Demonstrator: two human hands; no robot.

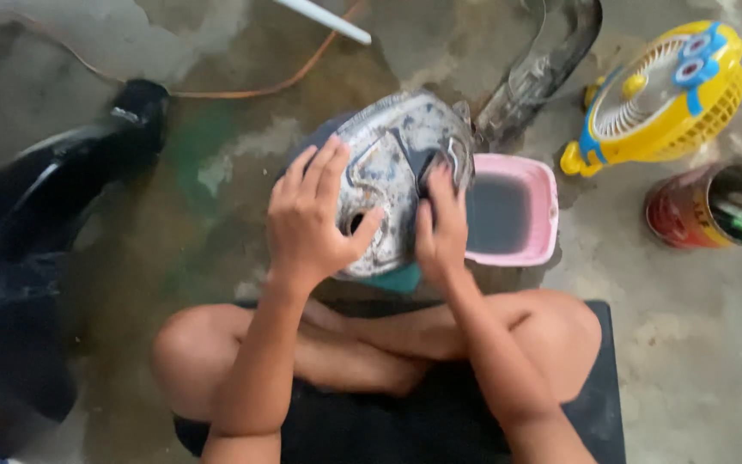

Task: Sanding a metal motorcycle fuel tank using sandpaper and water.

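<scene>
**Tank Held for Sanding**

You sat cross-legged on a dark mat [599, 404] with the fuel tank [392, 163] propped on the concrete floor just ahead of your shins. Your left hand [311, 219] lay spread over its flank, thumb near the filler hole, apparently to steady it. Your right hand [440, 228] pressed a dark abrasive sheet [429, 165] against it. The tank's surface looked dull grey and blotched. A pink basin [543, 193] of water stood just beside it.

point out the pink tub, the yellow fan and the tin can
pink tub [546, 185]: head view, right rim.
yellow fan [646, 94]: head view, front grille.
tin can [676, 215]: head view, red side wall.
</scene>
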